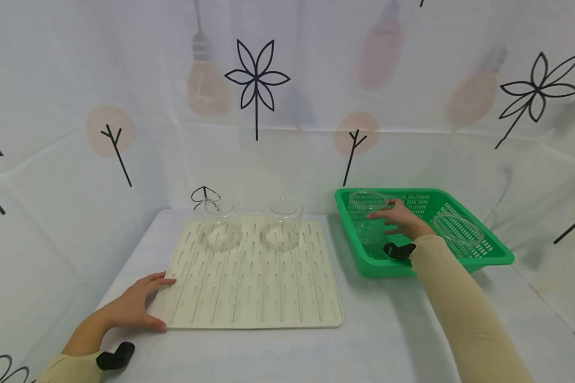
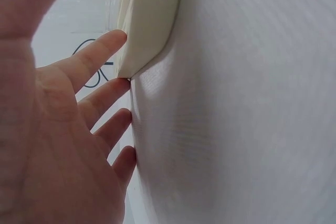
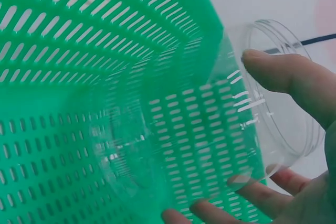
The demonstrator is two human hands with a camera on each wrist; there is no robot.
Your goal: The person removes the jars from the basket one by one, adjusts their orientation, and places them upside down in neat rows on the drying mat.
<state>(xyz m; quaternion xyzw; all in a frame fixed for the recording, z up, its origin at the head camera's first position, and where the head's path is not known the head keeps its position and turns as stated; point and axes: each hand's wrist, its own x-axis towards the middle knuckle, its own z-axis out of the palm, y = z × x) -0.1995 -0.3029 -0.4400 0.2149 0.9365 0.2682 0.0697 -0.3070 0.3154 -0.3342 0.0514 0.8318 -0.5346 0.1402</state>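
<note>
My right hand (image 1: 402, 219) is in the green basket at a clear jar (image 1: 370, 231). In the right wrist view the thumb and fingers span this clear jar (image 3: 184, 124), and one fingertip looks flattened against its wall. My left hand (image 1: 135, 302) rests at the left edge of a cream ridged mat (image 1: 249, 298), its fingers extended and the thumb at the front corner. The left wrist view shows straight fingertips touching the edge of the mat (image 2: 149, 22). Two more clear jars, a left one (image 1: 223, 234) and a right one (image 1: 282, 234), stand upright on the mat's back part.
The green slotted basket (image 1: 489, 256) stands right of the mat on a white-covered table (image 1: 364, 346). Another clear round piece (image 1: 457, 229) lies at its right side; its kind is hard to make out. A patterned white curtain (image 1: 297, 159) hangs behind.
</note>
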